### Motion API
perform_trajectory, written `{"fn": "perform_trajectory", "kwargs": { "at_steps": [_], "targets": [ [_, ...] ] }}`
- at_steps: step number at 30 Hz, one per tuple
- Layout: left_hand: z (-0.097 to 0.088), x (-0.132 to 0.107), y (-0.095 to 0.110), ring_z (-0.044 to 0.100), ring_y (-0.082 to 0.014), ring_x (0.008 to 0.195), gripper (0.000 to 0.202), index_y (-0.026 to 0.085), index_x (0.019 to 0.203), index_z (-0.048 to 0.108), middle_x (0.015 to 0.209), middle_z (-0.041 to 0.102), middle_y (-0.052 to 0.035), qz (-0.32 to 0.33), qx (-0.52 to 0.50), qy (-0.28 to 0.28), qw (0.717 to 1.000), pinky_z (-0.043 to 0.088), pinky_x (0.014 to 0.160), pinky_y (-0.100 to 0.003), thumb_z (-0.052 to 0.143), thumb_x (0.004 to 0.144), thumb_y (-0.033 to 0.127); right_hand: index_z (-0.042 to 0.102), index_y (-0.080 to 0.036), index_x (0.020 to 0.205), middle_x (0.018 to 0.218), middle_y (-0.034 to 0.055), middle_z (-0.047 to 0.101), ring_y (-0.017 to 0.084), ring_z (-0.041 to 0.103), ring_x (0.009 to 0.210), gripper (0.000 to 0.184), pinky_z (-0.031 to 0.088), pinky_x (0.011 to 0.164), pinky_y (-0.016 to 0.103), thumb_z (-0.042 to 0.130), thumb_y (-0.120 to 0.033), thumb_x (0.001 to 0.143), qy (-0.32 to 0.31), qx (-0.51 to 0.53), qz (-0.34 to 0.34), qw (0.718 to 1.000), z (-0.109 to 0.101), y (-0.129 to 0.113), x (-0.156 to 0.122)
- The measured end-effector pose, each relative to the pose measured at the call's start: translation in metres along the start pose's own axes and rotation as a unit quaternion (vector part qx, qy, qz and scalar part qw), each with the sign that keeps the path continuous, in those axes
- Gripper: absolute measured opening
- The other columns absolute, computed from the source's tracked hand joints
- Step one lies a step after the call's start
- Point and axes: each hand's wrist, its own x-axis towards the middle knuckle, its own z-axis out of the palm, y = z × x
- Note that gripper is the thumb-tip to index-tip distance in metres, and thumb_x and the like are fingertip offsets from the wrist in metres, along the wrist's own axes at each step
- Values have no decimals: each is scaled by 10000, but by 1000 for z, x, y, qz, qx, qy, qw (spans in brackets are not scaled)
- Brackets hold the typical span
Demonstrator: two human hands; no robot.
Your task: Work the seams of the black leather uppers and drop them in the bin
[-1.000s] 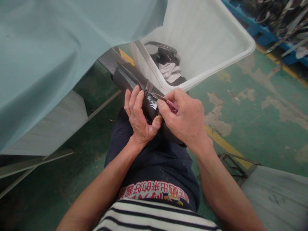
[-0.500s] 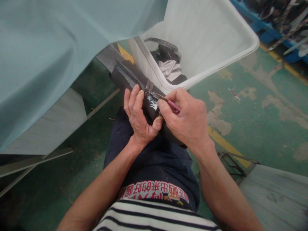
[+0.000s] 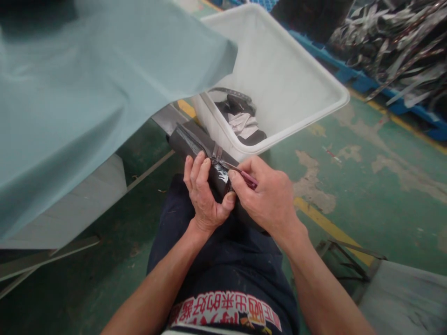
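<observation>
My left hand (image 3: 206,195) presses a shiny black piece (image 3: 221,171) with a white mark against a dark cylinder-shaped support (image 3: 192,132), its fingers at the far edge and its thumb at the near edge. My right hand (image 3: 267,190) is closed around the pink-red handle of a slim metal-tipped tool (image 3: 247,178). The tool's tip meets the black piece just beside my left fingertips, near a dark strap-like part (image 3: 217,151). Exactly what the tip touches is too small to make out.
A large white bin (image 3: 279,74) with dark and pale scraps stands just beyond the support. A grey-green sheet (image 3: 104,83) hangs over the left side. Back right, a blue pallet (image 3: 366,88) bears a heap of strips. A grey-topped stool (image 3: 405,288) stands at lower right.
The camera view has shifted, so the hands and bin sit lower in the picture and more of the strip heap shows. Both hands keep nearly the same hold, with the tool at the same spot.
</observation>
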Motion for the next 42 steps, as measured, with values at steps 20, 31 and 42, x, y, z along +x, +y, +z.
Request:
{"fn": "perform_trajectory", "kwargs": {
  "at_steps": [20, 31, 42],
  "targets": [
    [-2, 1, 2, 480, -384, 1586, 726, 146, 1589, 448, 1572, 597, -242, -3, -10, 13, 1000, 356, 1318, -625, 518, 1052, 629, 631, -262, 799, 734, 14, 727, 194, 621, 622, 250, 375, 639, 314, 600, -457, 952, -33, 41, 26, 998, -3, -1, 2],
    [-5, 2, 2, 461, -397, 1592, 722, 129, 1558, 467, 1537, 620, -250, -7, 7, 1, 1000, 375, 1306, -638, 509, 1048, 638, 633, -263, 820, 748, 18, 720, 209, 614, 672, 261, 388, 664, 329, 595, -477, 964, -1, 49, 18, 999, 1, 2, -3],
    [-7, 5, 3, 485, -390, 1569, 698, 128, 1539, 487, 1524, 630, -243, -4, 5, -2, 1000, 381, 1297, -614, 551, 1037, 610, 644, -253, 839, 767, 15, 714, 201, 633, 733, 275, 422, 705, 323, 596, -495, 959, 10, 103, 25, 994, 2, 3, -2]
  ]
}}
